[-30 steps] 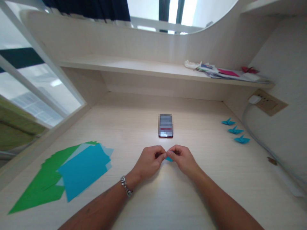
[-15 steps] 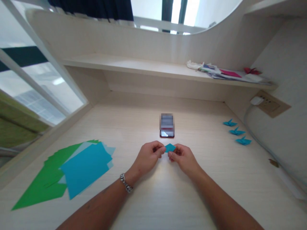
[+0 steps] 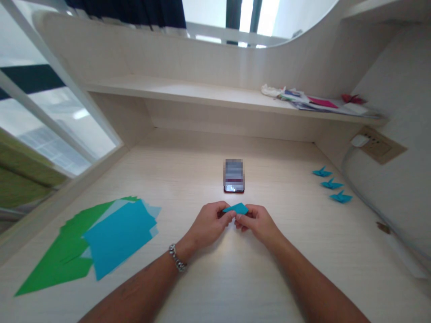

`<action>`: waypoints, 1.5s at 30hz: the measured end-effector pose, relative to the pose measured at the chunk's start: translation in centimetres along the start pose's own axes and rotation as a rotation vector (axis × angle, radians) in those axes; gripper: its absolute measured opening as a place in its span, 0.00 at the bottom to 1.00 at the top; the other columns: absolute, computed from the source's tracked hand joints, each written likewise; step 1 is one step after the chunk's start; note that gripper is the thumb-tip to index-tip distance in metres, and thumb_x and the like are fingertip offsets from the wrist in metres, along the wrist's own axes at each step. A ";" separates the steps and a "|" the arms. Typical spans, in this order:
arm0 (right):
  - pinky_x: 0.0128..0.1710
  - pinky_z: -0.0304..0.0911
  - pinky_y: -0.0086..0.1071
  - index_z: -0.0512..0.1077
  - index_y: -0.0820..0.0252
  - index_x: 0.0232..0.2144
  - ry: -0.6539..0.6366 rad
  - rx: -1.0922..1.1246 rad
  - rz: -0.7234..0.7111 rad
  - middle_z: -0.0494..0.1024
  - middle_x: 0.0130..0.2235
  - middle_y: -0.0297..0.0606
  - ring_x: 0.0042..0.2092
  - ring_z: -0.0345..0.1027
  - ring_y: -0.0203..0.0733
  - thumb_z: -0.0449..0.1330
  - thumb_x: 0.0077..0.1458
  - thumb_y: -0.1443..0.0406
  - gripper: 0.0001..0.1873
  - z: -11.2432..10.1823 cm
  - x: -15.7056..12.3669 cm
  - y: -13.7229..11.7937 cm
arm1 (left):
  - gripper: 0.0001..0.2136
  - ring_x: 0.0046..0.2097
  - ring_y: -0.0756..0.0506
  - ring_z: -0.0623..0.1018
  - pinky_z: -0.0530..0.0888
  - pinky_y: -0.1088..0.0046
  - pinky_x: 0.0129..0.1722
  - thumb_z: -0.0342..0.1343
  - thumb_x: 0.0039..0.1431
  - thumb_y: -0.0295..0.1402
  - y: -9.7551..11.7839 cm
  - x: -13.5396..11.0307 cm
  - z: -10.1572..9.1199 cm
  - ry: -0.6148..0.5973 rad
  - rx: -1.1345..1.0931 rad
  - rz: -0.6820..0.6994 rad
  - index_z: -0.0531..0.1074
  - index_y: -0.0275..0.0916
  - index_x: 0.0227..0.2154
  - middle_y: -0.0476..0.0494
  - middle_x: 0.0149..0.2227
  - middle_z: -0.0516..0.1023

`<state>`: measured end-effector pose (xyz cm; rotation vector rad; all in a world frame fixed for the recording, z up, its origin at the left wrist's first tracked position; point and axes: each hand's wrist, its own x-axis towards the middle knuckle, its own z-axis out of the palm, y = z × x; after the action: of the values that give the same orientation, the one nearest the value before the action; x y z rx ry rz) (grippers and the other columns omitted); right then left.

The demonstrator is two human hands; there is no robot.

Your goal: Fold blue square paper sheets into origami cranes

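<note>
A small folded piece of blue paper (image 3: 236, 208) is held just above the pale wooden desk (image 3: 215, 278), pinched between both hands. My left hand (image 3: 208, 224), with a metal bracelet on its wrist, grips the paper's left end with fingers closed. My right hand (image 3: 257, 224) pinches its right end from below. A phone (image 3: 234, 176) lies flat on the desk just beyond the paper.
Loose blue sheets (image 3: 117, 235) lie on green sheets (image 3: 57, 262) at the left. Three small blue folded paper figures (image 3: 332, 184) stand in a row at the right. A cable (image 3: 370, 202) runs down from a wall socket (image 3: 379, 146). Papers (image 3: 310, 101) lie on the shelf.
The folded blue paper has come up from between my fingers and now lies flatter and wider across both hands. The hands themselves stay in the same place.
</note>
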<state>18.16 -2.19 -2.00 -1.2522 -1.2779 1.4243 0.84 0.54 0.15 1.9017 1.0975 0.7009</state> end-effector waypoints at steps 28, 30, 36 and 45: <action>0.23 0.60 0.27 0.74 0.63 0.25 0.135 0.040 0.010 0.72 0.23 0.33 0.23 0.63 0.32 0.64 0.44 0.57 0.13 -0.1 -0.1 -1.2 | 0.16 0.26 0.50 0.72 0.69 0.75 0.27 0.52 0.58 0.43 -0.7 0.6 0.7 0.091 -0.417 -0.103 0.72 0.35 0.23 0.46 0.22 0.74; 0.23 0.61 0.27 0.74 0.63 0.24 0.121 0.044 0.016 0.72 0.22 0.33 0.23 0.63 0.32 0.64 0.43 0.57 0.14 -0.1 -0.2 -1.4 | 0.16 0.25 0.50 0.72 0.69 0.75 0.27 0.53 0.57 0.43 -0.8 0.7 0.8 0.099 -0.460 -0.124 0.71 0.35 0.22 0.47 0.22 0.73; 0.23 0.63 0.28 0.75 0.63 0.26 0.218 0.058 -0.030 0.74 0.23 0.34 0.23 0.65 0.33 0.64 0.45 0.57 0.13 0.1 0.0 -1.2 | 0.14 0.27 0.49 0.75 0.73 0.72 0.29 0.54 0.56 0.43 -0.5 0.7 0.9 0.090 -0.691 -0.212 0.71 0.35 0.27 0.44 0.26 0.76; 0.26 0.66 0.29 0.75 0.62 0.32 0.240 0.081 -0.078 0.77 0.27 0.36 0.28 0.70 0.37 0.65 0.44 0.60 0.13 0.0 0.0 -0.7 | 0.11 0.32 0.47 0.77 0.74 0.69 0.36 0.60 0.51 0.34 -0.1 0.4 1.0 0.033 -0.663 -0.158 0.73 0.34 0.37 0.40 0.33 0.79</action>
<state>18.10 -2.13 -1.33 -1.2625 -1.0848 1.2175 1.73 0.56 -0.43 1.2315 0.8763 0.8748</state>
